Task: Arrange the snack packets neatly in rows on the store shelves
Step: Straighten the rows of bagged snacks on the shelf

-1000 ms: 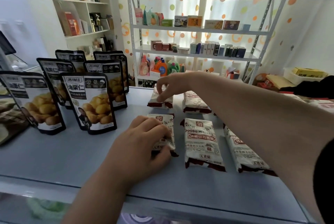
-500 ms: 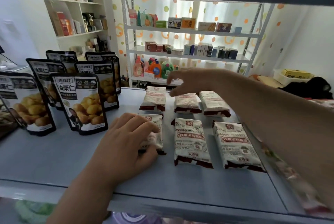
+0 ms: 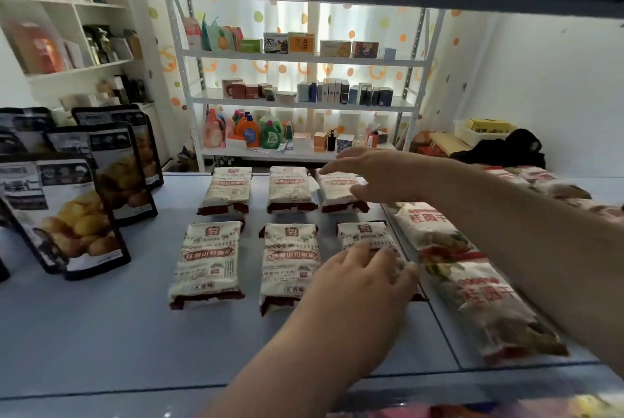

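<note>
On the pale blue shelf (image 3: 118,333), your left hand (image 3: 364,279) has moved flat onto the last front cream-and-maroon snack packet (image 3: 364,232), right hand (image 3: 371,174) open over the rear packet (image 3: 334,186).

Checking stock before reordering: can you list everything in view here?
snack packets: six, white and maroon, two rows of three, shelf centre
pouches: at least four, black, standing at left
long packets: at least three, white with red lettering, lying at right
shelf: one, blue-grey, under everything
rack: one, white, background, holding boxes and bottles
left hand: one, resting on front-right packet
right hand: one, above back-right packet
</note>
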`<control>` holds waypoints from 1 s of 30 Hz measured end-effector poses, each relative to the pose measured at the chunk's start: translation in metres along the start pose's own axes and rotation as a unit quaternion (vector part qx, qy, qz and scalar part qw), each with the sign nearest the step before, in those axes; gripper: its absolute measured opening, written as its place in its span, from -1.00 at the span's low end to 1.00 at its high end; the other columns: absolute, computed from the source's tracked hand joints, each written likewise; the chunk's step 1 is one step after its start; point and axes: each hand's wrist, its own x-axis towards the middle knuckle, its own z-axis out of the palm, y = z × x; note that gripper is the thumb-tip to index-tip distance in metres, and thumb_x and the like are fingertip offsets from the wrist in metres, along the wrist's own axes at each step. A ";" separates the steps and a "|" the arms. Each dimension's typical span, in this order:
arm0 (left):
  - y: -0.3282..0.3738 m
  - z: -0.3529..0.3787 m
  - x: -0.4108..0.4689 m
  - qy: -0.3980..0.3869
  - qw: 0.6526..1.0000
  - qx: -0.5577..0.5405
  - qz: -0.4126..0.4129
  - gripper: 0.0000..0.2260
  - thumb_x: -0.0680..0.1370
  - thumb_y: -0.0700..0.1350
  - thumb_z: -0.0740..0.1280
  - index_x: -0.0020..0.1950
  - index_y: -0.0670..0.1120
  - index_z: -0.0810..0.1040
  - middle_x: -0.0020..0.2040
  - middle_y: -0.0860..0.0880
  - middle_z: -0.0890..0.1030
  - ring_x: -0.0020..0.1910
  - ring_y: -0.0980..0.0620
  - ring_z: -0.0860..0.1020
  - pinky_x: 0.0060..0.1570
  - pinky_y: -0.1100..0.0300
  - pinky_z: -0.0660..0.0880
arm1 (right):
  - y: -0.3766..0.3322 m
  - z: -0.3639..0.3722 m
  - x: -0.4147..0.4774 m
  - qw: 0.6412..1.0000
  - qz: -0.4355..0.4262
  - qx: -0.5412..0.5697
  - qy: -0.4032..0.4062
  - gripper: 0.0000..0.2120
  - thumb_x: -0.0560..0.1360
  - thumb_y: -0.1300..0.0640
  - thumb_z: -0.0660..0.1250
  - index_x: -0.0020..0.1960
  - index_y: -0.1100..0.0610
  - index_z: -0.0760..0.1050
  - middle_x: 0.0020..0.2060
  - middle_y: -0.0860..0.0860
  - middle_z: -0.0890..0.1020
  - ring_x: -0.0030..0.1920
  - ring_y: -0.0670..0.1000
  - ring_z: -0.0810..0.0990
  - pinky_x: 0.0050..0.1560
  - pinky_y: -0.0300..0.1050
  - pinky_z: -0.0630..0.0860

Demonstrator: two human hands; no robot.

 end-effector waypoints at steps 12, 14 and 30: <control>0.005 0.004 0.009 -0.045 0.998 -0.031 -0.035 -0.56 0.54 -0.19 0.27 0.41 -0.01 0.32 0.40 -0.09 0.36 0.39 -0.25 0.27 0.00 -0.15 0.56 | 0.013 0.011 0.013 0.994 0.066 0.039 -0.082 -0.50 0.54 0.07 0.23 0.41 -0.33 0.33 0.41 -0.07 0.43 0.09 -0.08 0.45 0.02 -0.13 0.38; 0.005 0.006 0.009 -0.040 0.998 -0.029 -0.039 -0.55 0.54 -0.19 0.27 0.42 0.01 0.31 0.41 -0.08 0.35 0.40 -0.23 0.26 0.00 -0.14 0.56 | 0.014 0.012 0.013 0.994 0.071 0.038 -0.077 -0.50 0.54 0.07 0.23 0.42 -0.31 0.33 0.42 -0.06 0.43 0.13 -0.06 0.46 0.05 -0.13 0.39; -0.019 -0.028 -0.070 0.064 0.986 -0.053 -0.146 -0.48 0.52 0.16 0.12 0.46 0.06 0.39 0.41 0.03 0.45 0.42 -0.04 0.35 0.37 -0.05 0.34 | -0.094 0.022 -0.132 0.984 0.055 0.042 0.167 -0.57 0.50 -0.09 0.25 0.37 -0.16 0.40 0.32 -0.12 0.50 0.27 -0.08 0.47 0.24 -0.10 0.45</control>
